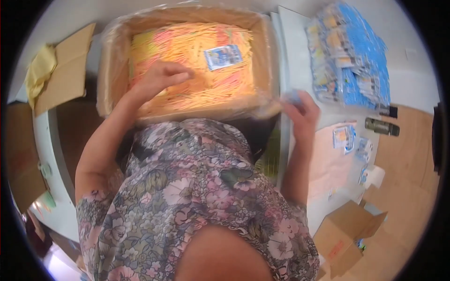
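A carton lined with clear plastic [107, 70] stands in front of me, filled with thin yellow, orange and pink sticks [187, 44]. On top of the sticks lies a small blue and white packet [223, 57]. My left hand [165, 77] hangs over the left half of the sticks, fingers curled and close together; whether anything is between them is hidden. Beyond the carton's near right corner, my right hand [302, 112] is closed on something small and blue, smeared by motion, perhaps a packet.
To the right, a tall pile of blue packets [361, 61] rests on a white table [293, 61]. Nearer are a pink sheet [326, 159] with loose packets [344, 138] and an opened carton [347, 229]. A cardboard flap [70, 70] with yellow cloth [41, 70] stands at left.
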{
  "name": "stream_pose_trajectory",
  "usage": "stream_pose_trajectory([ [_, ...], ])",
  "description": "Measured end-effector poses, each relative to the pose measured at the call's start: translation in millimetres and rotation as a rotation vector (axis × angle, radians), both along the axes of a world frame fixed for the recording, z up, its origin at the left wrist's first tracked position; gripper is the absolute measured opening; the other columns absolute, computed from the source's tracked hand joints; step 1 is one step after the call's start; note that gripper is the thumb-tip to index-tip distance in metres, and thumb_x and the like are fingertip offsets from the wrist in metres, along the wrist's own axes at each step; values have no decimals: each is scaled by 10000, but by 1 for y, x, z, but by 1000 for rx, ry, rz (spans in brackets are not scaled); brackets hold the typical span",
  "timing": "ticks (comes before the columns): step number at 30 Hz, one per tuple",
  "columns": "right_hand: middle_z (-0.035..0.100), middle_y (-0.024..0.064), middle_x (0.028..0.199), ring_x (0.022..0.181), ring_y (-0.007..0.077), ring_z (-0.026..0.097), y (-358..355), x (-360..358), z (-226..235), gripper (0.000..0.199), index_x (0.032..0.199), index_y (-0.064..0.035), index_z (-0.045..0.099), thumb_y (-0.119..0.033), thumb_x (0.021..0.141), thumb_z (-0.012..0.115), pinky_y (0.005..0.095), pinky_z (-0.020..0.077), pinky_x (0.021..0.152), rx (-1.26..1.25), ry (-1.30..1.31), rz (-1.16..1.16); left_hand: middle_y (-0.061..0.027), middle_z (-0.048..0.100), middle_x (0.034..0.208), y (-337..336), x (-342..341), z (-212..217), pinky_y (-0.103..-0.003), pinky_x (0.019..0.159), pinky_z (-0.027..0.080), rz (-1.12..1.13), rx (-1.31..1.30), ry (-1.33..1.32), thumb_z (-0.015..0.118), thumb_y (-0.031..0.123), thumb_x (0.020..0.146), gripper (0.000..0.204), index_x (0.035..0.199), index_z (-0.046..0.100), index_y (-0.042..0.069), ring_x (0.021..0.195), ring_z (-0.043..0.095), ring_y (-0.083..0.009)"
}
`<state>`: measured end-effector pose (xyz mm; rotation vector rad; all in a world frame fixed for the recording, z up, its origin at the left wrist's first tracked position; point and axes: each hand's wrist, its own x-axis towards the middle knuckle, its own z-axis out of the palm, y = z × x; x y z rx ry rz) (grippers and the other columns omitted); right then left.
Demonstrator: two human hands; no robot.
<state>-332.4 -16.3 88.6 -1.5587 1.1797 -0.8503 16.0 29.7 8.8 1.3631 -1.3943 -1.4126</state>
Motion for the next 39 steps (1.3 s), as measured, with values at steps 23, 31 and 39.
stream_pose_trajectory([
  [23, 587, 157, 1090, 1023, 282, 533, 3, -270, -31, 335, 1024, 24, 624, -220, 800, 674, 383, 423, 873, -807, 949, -816, -61, 665, 864, -115, -69, -43, -377, 691, 457, 110, -366, -1018, 777, 261, 600, 384, 921, 634, 106, 816, 638, -232],
  [31, 594, 142, 1105, 1040, 265, 541, 13, -177, 9, 242, 1041, 27, 620, -110, 842, 609, 370, 430, 884, -959, 847, -737, -22, 668, 831, -113, -62, -27, -360, 683, 433, 123, -211, -838, 786, 233, 612, 327, 885, 649, 116, 768, 618, -192],
  [39, 621, 135, 1000, 925, 265, 593, -14, 30, -8, 295, 1045, -12, 590, -33, 762, 669, 338, 477, 791, -891, 448, -49, -49, 640, 876, -98, -62, -14, -285, 755, 487, 161, -200, -108, 718, -8, 692, 271, 938, 610, 23, 886, 603, -133],
])
